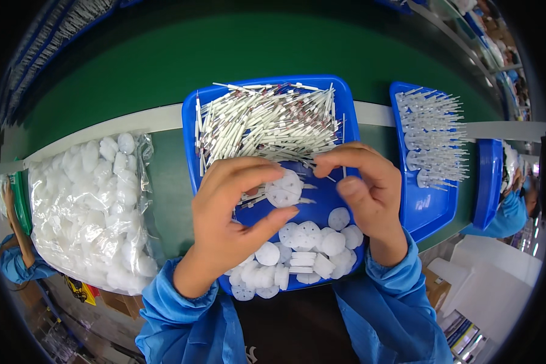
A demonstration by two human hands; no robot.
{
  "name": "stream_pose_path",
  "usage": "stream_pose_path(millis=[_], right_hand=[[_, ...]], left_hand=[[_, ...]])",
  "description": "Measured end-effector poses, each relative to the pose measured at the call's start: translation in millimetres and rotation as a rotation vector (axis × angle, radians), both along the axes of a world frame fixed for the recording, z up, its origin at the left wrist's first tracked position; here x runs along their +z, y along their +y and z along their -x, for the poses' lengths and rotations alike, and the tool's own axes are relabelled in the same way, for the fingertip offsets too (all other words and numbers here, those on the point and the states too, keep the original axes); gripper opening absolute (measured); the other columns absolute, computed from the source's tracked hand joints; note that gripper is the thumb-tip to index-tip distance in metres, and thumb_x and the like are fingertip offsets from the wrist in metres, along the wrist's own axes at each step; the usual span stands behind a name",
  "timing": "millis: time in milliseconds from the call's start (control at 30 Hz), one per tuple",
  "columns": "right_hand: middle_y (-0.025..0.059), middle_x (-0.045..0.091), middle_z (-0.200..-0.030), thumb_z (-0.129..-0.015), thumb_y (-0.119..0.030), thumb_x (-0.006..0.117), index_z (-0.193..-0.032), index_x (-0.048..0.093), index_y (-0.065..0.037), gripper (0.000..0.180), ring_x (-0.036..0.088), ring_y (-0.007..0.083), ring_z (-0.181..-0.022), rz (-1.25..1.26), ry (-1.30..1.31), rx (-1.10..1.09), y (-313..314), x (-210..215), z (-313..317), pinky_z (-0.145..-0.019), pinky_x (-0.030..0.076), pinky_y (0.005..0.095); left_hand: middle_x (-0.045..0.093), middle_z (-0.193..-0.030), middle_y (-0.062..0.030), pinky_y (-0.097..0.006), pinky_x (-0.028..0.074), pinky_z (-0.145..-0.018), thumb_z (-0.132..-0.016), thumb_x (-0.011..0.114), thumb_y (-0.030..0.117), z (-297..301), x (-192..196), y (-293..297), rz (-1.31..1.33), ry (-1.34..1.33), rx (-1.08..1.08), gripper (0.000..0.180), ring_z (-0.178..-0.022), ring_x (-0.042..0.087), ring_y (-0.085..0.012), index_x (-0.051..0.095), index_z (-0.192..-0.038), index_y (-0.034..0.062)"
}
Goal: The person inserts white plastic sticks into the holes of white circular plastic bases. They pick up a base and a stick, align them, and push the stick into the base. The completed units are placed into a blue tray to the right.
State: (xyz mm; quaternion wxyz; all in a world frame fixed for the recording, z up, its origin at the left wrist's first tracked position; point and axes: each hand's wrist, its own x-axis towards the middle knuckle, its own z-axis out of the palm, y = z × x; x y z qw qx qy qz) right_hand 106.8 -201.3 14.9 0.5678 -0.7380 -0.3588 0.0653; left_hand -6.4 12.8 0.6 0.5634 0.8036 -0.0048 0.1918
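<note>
— White plastic disc (285, 188), round with small holes, sits between the thumb and forefinger of the left hand (230, 224). Those fingers are clamped on its rim, so the disc faces up toward the camera over the middle of the blue tray (191, 139).

— And the right hand (364, 194)?

— Just beside the disc, on its right. The thumb and forefinger are pinched together, tips pointing left toward the disc. Something thin may be between them, but I cannot tell from here.

— Which way does anything long lie?

— Thin white rods (267, 121) fill the far half of the tray, most lying roughly left to right, some crossed. A few rods stick out from behind the held disc, pointing right and a little down. So the rod heap lies beyond both hands, and the right hand's fingertips are the nearer ones to it.

— What else is in the tray?

— A heap of loose discs (309, 249) at the near end, below both wrists, some flat and some on edge.

— Around it?

— A clear bag of white discs (91, 206) lies on the tabletop well to the left. A second blue tray (428, 212) to the right holds discs with rods standing out of them, laid in rows. Both sleeves are blue.
</note>
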Motion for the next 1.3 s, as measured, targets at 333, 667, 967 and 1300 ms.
stream_pose_path(millis=[333,667,967,1300], right_hand=[[0.0047,0.078,-0.091,-0.093,0.002,0.082,-0.119,0.076,-0.001,0.027,0.075,0.0088,-0.086,-0.074,0.402,0.027,7,-3,17,-0.075,0.058,0.0258],[0.0041,0.074,-0.099,-0.092,0.004,0.083,-0.119,0.070,0.001,0.031,0.073,0.0097,-0.092,-0.102,0.497,0.062,1,-7,25,-0.082,0.058,0.0264],[0.0053,0.074,-0.105,-0.089,0.006,0.083,-0.122,0.070,0.001,0.036,0.074,0.0120,-0.096,-0.068,0.449,0.113,-2,-4,29,-0.084,0.058,0.0286],[0.0078,0.078,-0.116,-0.077,-0.010,0.087,-0.100,0.076,-0.009,0.025,0.075,0.0268,-0.103,0.436,-0.558,0.075,-34,-6,21,-0.094,0.060,0.0415]], left_hand=[[0.076,-0.122,-0.0105,-0.038,0.055,-0.087,-0.069,0.096,0.008,-3,1,-3,-0.231,-0.165,-0.004,0.052,-0.103,0.071,-0.0279,0.081,-0.119,0.0060],[0.076,-0.122,-0.0125,-0.041,0.056,-0.090,-0.069,0.095,0.008,-3,1,-5,-0.307,-0.203,-0.036,0.050,-0.104,0.071,-0.0313,0.081,-0.116,0.0048],[0.077,-0.123,-0.0061,-0.038,0.053,-0.086,-0.070,0.094,0.011,5,5,-8,-0.457,-0.256,-0.018,0.047,-0.101,0.068,-0.0270,0.082,-0.116,0.0101],[0.075,-0.128,-0.0160,-0.032,0.061,-0.073,-0.082,0.077,-0.003,15,14,-20,-0.357,0.085,-0.052,0.051,-0.083,0.071,-0.0231,0.076,-0.133,0.0029]])
